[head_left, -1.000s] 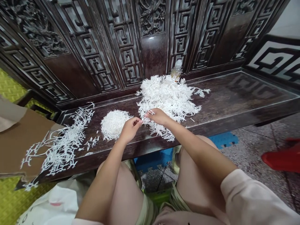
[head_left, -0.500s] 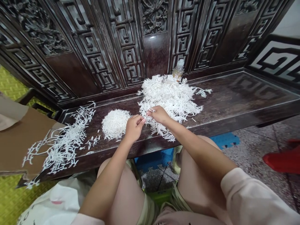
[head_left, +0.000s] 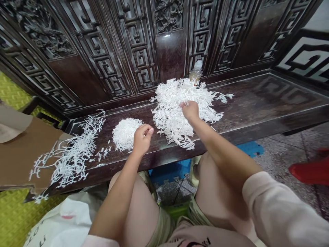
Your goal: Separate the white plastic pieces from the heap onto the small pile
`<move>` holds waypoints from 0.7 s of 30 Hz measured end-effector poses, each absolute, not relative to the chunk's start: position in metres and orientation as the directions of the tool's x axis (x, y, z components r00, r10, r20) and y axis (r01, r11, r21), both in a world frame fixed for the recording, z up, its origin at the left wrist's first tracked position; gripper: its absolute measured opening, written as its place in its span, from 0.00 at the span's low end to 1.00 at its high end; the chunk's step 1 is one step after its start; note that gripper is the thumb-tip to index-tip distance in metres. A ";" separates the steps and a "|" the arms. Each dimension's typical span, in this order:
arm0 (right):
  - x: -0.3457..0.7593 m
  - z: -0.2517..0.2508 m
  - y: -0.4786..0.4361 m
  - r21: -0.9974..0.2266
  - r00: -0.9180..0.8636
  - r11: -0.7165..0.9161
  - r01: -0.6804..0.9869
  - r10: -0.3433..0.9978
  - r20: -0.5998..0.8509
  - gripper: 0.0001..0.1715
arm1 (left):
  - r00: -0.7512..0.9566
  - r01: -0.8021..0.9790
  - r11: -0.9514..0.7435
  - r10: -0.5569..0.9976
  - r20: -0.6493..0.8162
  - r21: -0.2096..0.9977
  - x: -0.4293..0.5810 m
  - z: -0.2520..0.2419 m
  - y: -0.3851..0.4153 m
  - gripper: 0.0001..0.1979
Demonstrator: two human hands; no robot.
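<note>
My right hand (head_left: 190,110) presses into the big white heap (head_left: 169,106) of branching sprigs, its grip unclear; my left hand (head_left: 142,139) curls loosely beside the small pile (head_left: 126,134). The sprigs seem light, brittle and tangly, best pinched gently.

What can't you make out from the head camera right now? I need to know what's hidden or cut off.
Right hand: fingertips are sunk in the white sprig pile, so any grip is hidden.
Left hand: its back and curled fingers hide the palm, so anything held can't be seen.
Plastic bottle: lower part hidden behind the pile.
Cardboard sheet: cut off by the left edge.
Red object: cut off by the right edge, unidentifiable.
</note>
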State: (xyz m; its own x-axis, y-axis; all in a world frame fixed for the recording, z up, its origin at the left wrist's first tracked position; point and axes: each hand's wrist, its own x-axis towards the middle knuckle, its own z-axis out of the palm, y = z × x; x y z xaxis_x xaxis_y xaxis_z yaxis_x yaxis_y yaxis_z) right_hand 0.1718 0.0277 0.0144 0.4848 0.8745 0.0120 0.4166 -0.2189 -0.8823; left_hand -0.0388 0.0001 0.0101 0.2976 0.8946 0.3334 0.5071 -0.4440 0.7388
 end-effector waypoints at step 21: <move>0.126 0.012 0.010 -0.917 -0.037 -0.395 0.052 0.917 -0.397 0.05 | 0.271 0.530 -0.262 0.954 0.131 0.806 -0.048 0.006 0.012 0.12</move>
